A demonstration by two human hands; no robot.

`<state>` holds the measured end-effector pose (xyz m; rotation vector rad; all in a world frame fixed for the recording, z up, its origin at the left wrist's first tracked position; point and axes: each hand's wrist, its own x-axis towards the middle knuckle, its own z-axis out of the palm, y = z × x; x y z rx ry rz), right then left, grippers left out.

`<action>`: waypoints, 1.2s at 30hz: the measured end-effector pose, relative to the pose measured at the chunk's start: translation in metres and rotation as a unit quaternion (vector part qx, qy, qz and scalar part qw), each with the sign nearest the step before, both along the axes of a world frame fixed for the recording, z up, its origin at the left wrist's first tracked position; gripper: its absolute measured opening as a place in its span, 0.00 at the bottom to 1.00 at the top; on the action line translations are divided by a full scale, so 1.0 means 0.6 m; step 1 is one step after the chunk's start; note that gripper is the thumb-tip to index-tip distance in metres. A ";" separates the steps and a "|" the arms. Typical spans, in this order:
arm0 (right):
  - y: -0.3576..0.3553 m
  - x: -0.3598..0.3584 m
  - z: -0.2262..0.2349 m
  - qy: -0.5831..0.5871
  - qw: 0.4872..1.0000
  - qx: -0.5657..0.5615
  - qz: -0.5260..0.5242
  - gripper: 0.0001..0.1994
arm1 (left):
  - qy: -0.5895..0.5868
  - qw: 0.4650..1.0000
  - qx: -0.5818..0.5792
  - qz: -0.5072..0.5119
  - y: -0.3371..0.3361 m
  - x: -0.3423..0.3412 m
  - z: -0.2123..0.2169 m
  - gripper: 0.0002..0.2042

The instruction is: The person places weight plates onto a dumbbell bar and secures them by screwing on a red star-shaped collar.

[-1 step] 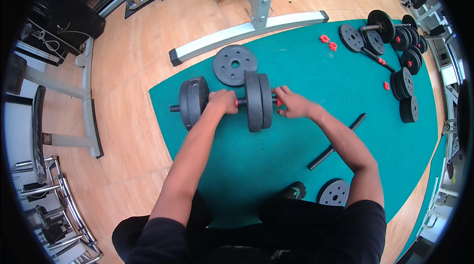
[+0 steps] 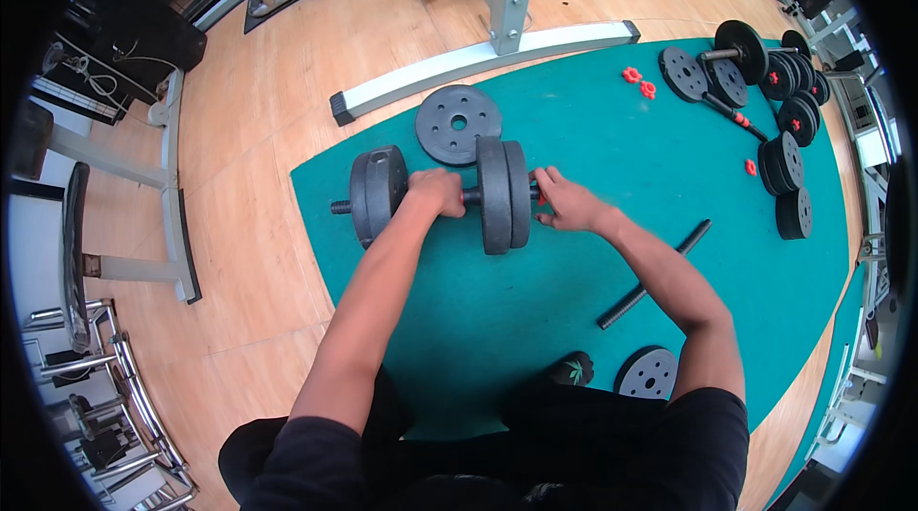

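While the left hand (image 2: 439,193) grips a dumbbell (image 2: 493,195), right hand (image 2: 572,204) grasping its red collar (image 2: 541,195), green mat (image 2: 516,305) beneath.

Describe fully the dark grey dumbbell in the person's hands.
The dark grey dumbbell appears to rest crosswise on the green mat. Thick, round, plastic-looking plates sit paired at each end of a black bar, whose threaded tip protrudes left. The left hand grips the bar between the plates; the right hand touches a red collar at the right end.
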<state>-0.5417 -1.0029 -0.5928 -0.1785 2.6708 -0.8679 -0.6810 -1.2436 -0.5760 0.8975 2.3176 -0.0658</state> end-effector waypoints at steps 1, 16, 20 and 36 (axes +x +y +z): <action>-0.002 -0.003 -0.025 -0.004 1.000 -0.013 -0.022 0.33 | -0.017 0.999 0.004 -0.027 0.012 -0.006 -0.003 0.17; 0.035 -0.042 0.031 -0.077 0.988 -0.123 0.056 0.32 | -0.021 0.998 0.066 0.013 0.006 0.022 -0.010 0.14; 0.051 -0.051 0.035 -0.310 0.914 -0.221 -0.142 0.26 | -0.016 0.997 0.073 0.002 0.002 0.021 -0.011 0.13; 0.021 -0.034 0.011 -0.132 0.961 -0.208 -0.124 0.23 | 0.011 0.996 0.088 -0.007 0.000 0.024 -0.013 0.12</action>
